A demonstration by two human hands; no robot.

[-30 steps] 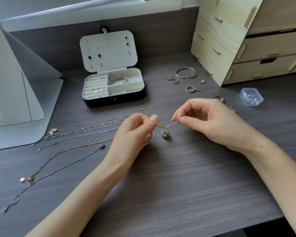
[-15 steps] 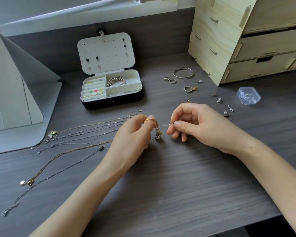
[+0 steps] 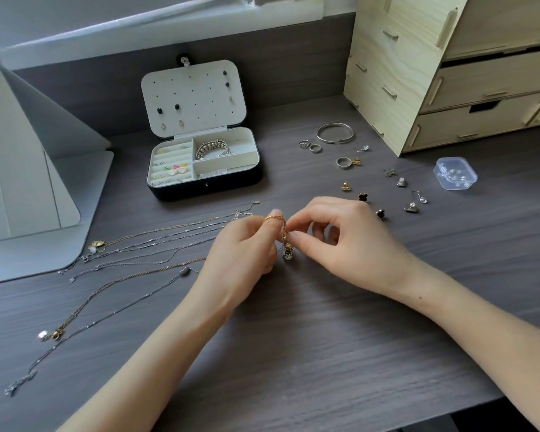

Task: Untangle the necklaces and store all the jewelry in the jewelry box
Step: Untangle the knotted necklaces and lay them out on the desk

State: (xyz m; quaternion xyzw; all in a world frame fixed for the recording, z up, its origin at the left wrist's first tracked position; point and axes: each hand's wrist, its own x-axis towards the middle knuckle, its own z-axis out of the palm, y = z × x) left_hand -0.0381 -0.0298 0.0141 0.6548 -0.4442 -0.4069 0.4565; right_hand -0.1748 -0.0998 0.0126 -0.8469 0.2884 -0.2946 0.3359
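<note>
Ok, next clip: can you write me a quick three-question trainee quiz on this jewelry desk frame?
1. True or false: the jewelry box is closed.
2. The gold chain loops over a fingertip of which hand?
3. The plain silver cuff bangle lies: A inside the box; B on the desk by the wooden drawers; C on a wrist.
Key: 1 false; 2 left hand; 3 B.
</note>
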